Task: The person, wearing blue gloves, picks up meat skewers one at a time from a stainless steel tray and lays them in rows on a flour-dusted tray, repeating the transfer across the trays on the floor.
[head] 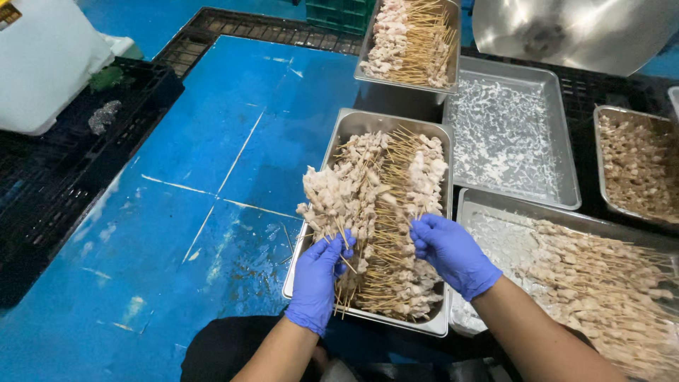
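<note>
My left hand [320,279], in a blue glove, grips a fanned bunch of floured meat skewers [339,194] by their wooden sticks, lifted above the left side of a steel tray [353,122]. My right hand [451,251], also gloved in blue, reaches into the same tray and pinches the sticks of skewers lying in the pile [414,233]. The tray is heaped with coated skewers, sticks pointing toward me. Both hands are close together over the tray's near half.
A second tray of skewers [370,48] stands behind. A flour-dusted tray [559,141] lies to the right, with more skewer trays at right [607,170] and near right [474,201]. Black plastic crates [64,184] sit left on the blue floor [212,163]. A big metal bowl [580,28] is at top right.
</note>
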The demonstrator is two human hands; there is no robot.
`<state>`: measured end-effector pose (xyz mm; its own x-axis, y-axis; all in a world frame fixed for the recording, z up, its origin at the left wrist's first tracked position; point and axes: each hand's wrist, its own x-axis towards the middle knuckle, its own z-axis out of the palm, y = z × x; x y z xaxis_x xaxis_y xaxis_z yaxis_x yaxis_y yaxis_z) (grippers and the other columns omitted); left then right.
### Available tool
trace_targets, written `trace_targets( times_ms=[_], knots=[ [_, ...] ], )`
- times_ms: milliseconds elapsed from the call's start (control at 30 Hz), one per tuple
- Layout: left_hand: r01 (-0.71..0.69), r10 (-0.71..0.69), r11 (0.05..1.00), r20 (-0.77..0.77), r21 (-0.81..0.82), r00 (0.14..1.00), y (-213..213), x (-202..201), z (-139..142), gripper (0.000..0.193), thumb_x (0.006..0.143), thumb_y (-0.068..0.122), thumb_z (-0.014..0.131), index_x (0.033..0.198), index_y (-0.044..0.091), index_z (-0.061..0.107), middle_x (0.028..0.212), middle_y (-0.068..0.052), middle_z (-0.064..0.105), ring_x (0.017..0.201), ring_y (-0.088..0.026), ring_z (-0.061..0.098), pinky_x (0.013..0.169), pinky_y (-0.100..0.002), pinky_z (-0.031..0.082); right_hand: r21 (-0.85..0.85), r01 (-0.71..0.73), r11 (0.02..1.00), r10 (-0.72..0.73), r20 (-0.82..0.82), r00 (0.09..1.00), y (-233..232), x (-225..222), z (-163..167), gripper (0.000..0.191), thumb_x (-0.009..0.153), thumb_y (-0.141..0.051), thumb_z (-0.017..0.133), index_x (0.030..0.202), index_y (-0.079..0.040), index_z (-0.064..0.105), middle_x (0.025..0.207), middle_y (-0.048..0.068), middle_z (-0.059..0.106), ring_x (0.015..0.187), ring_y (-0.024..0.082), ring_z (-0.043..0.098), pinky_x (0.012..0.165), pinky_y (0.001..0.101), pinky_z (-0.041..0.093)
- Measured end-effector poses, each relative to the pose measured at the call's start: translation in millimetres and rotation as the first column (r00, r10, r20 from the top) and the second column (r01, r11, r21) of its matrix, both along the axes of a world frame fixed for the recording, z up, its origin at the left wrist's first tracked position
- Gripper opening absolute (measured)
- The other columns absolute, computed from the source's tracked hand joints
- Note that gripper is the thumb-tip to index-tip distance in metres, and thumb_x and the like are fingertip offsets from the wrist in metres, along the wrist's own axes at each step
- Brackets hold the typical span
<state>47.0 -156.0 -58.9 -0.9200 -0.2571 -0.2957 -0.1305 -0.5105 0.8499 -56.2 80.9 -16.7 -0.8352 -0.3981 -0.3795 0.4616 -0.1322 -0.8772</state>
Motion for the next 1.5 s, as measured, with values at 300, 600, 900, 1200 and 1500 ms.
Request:
trace_targets(
  times_ms=[300, 600, 900, 1200, 1500],
  knots=[
    [-0.103, 0.102, 0.988, 0.011, 0.118, 0.995, -39, -18, -6, 0.025, 0.098, 0.024, 0.065, 0.115, 0.008, 0.075, 0.101, -0.002, 0.079, 0.077, -0.006, 0.065, 0.058, -0.020, 0.042, 0.106, 0.006, 0.994, -0.003, -0.028, 1.000, -44, -40, -22, 0.020, 0.100, -0.015, 0.060, 0.082, -0.007, 0.055, 0.073, 0.001, 0.053, 0.064, 0.012, 0.048, 0.060, 0.0281, 0.042],
    [-0.087, 0.085, 0.990, 0.025, 0.111, 0.996, -43, -26, -9, 0.026, 0.098, 0.026, 0.065, 0.115, 0.010, 0.077, 0.100, 0.001, 0.078, 0.078, -0.004, 0.064, 0.059, -0.019, 0.040, 0.198, 0.078, 0.977, -0.055, -0.120, 0.991, -164, -144, -28, 0.009, 0.091, -0.005, 0.060, 0.087, -0.001, 0.067, 0.084, 0.015, 0.074, 0.070, 0.024, 0.074, 0.061, 0.0327, 0.061],
    [-0.033, 0.037, 0.986, -0.022, 0.163, 0.999, -52, -32, -7, 0.028, 0.099, 0.026, 0.064, 0.118, 0.010, 0.075, 0.102, -0.001, 0.079, 0.082, -0.006, 0.066, 0.063, -0.020, 0.043, 0.446, 0.105, 0.889, -0.003, -0.223, 0.975, -178, -153, -34, 0.032, 0.092, -0.023, 0.066, 0.100, 0.008, 0.073, 0.089, 0.017, 0.078, 0.072, 0.024, 0.078, 0.067, 0.0336, 0.061],
    [0.010, -0.006, 0.994, -0.037, 0.109, 0.999, -40, -28, 1, 0.027, 0.098, 0.025, 0.065, 0.117, 0.009, 0.076, 0.099, 0.000, 0.078, 0.084, -0.007, 0.069, 0.066, -0.021, 0.048, 0.516, 0.030, 0.856, 0.198, -0.380, 0.903, -137, -22, 29, 0.034, 0.089, -0.037, 0.069, 0.099, -0.006, 0.077, 0.088, 0.003, 0.075, 0.071, 0.011, 0.066, 0.063, 0.0248, 0.050],
    [0.001, -0.010, 0.999, -0.239, -0.035, 0.971, -17, -18, 5, 0.022, 0.095, 0.013, 0.070, 0.112, 0.002, 0.078, 0.088, -0.001, 0.074, 0.075, -0.006, 0.063, 0.067, -0.023, 0.051, 0.295, -0.031, 0.955, 0.145, -0.374, 0.916, -111, 20, 26, 0.023, 0.085, -0.017, 0.077, 0.103, -0.003, 0.076, 0.087, 0.002, 0.073, 0.076, 0.008, 0.062, 0.066, 0.0215, 0.048]
  ],
)
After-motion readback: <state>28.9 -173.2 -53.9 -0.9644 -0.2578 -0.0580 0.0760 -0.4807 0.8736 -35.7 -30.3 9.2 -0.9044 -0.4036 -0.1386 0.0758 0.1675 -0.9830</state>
